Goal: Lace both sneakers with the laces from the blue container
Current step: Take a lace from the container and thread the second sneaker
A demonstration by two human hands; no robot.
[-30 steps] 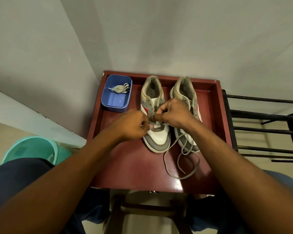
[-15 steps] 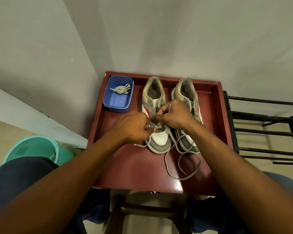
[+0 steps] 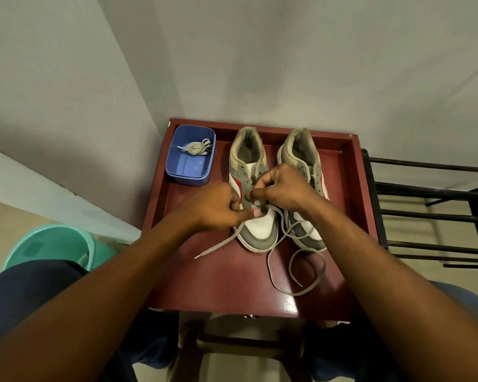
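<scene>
On the rimmed red table [image 3: 218, 285], left hand [image 3: 213, 208] and right hand [image 3: 284, 188] both pinch the grey lace [image 3: 218, 244] over the left-side sneaker [image 3: 260, 230], slack looping across the bare front surface; blue container [image 3: 188, 172] with spare lace [image 3: 198, 148] fills the far-left corner.

Red-brown table [image 3: 232, 285] with blue container [image 3: 189, 176], two sneakers [image 3: 260, 232], loose lace [image 3: 295, 260]

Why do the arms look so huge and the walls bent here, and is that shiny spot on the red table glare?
Head view: a wide-angle lens swells the near forearms and bows the wall edges. Head view: yes, soft dim light glares off the red table near its front edge. Head view: the left hand, right hand and the lace they pinch look sharp, unblurred.
</scene>
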